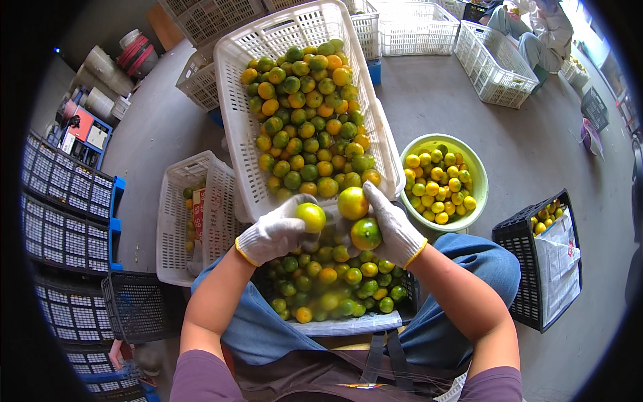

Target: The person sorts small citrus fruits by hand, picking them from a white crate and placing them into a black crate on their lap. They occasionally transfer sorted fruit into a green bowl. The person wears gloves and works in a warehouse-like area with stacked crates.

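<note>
Both hands wear pale knit work gloves with yellow cuffs. My left hand [278, 229] holds a yellow-green citrus fruit [310, 217]. Two fruits are in my right hand [393, 226]: an orange-yellow one [352, 203] above and a greener one [366, 233] below. Beyond the hands, a white plastic crate [232, 100] tilts towards me, full of green and orange citrus. Between my knees, under the hands, a dark crate lined with newspaper [351, 324] holds more of the same fruit. A pale green basin [481, 183] of yellower fruit stands to the right.
On the right stands a black crate [517, 281] with fruit and newspaper. A white crate [168, 221] with fruit is at the left, near an empty-looking black crate [133, 306] and stacked dark crates [65, 226]. A seated person [540, 40] is at the upper right, beside a white crate [502, 75].
</note>
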`<action>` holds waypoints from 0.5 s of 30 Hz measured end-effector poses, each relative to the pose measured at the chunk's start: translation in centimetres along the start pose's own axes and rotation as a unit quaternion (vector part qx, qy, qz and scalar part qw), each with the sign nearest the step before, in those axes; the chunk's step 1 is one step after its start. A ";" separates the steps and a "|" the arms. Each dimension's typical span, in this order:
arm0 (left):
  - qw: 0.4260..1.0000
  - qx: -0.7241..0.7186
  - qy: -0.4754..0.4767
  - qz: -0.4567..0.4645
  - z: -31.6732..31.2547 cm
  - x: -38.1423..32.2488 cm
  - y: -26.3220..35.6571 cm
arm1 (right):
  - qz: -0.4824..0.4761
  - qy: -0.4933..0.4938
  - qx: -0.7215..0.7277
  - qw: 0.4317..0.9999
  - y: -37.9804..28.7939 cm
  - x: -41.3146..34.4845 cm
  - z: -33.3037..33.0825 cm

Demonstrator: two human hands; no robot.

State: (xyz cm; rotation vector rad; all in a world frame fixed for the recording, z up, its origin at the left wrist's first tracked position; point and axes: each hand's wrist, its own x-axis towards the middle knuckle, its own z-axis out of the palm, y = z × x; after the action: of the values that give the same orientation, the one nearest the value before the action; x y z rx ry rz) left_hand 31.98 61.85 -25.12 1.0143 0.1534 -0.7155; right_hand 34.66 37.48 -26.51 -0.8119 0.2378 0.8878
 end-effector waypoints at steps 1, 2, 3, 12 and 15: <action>0.999 0.003 0.001 0.041 0.0 0.1 -0.2 | 0.041 -0.011 0.019 0.999 0.1 -0.1 -0.1; 0.997 0.013 0.020 0.076 -0.1 0.0 -0.4 | 0.048 -0.034 0.028 0.998 0.4 0.0 0.0; 0.992 0.078 0.047 0.082 0.0 0.2 -0.5 | 0.044 -0.036 0.035 0.998 0.6 0.0 -0.1; 0.995 0.049 0.054 0.062 0.1 0.2 -0.1 | 0.034 -0.013 0.030 0.999 1.5 0.3 -0.3; 0.990 -0.026 0.117 -0.074 0.0 0.5 0.1 | 0.035 0.006 0.025 0.999 2.2 0.4 -0.7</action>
State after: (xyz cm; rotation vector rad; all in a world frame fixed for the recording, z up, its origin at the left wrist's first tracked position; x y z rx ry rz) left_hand 32.47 61.61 -25.25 1.0415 0.4527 -0.7216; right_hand 33.31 38.07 -28.39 -0.7672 0.2988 0.9391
